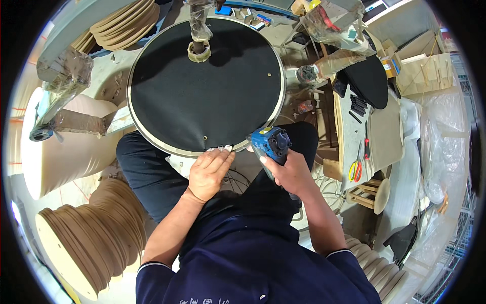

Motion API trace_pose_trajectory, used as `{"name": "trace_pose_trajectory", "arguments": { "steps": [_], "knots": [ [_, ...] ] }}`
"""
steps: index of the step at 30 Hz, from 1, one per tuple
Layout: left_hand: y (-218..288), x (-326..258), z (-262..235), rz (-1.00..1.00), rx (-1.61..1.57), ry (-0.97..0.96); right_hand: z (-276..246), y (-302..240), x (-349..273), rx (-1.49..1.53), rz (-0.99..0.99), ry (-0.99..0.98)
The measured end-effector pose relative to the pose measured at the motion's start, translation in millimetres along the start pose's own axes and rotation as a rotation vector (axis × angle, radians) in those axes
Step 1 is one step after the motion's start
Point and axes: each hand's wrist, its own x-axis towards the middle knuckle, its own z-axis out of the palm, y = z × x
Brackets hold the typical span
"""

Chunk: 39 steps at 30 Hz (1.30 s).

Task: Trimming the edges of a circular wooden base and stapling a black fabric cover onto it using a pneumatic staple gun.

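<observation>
In front of me is a round panel (202, 86) covered in black fabric, with a bare pale wooden rim. A few small brass-coloured fittings dot its face. My left hand (208, 172) is at the near rim with its fingers pressed together on the edge; its thumb is hidden. White bits, perhaps finger coverings, show at its fingertips. My right hand (294, 175) is wrapped round the handle of a blue air staple gun (272, 144). The gun's nose meets the panel's rim at the near right, just right of my left hand.
Wrapped metal arms (76, 121) stand around the panel. Stacks of round wooden boards (96, 233) lie at left. On the right, a table (377, 142) holds yellow-and-red scissors (356, 167), black strips (358, 106) and a black oval panel (372, 81). Near it stands a small wooden stool (380, 196).
</observation>
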Motion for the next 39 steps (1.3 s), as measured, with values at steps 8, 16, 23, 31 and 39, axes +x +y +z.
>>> {"name": "trace_pose_trajectory", "arguments": {
  "steps": [8,16,23,31,39],
  "knots": [
    [8.0,4.3,13.3,0.031,-0.079,-0.07,2.1,1.9,1.7,-0.035,-0.062,0.04],
    [-1.2,15.9,2.3,0.057,-0.234,-0.078,-3.0,15.2,12.7,-0.096,-0.121,0.086],
    [-37.2,-3.5,-45.0,-0.153,-0.014,-0.065,-11.5,14.6,11.3,-0.007,-0.201,0.098],
    [-39.7,-16.1,-39.8,-0.147,-0.01,-0.003,-18.2,13.2,11.4,-0.039,-0.142,0.108],
    [-53.5,-0.2,-56.6,-0.105,0.075,-0.019,-10.2,30.4,-3.1,0.176,-0.089,0.119]
  ]
}}
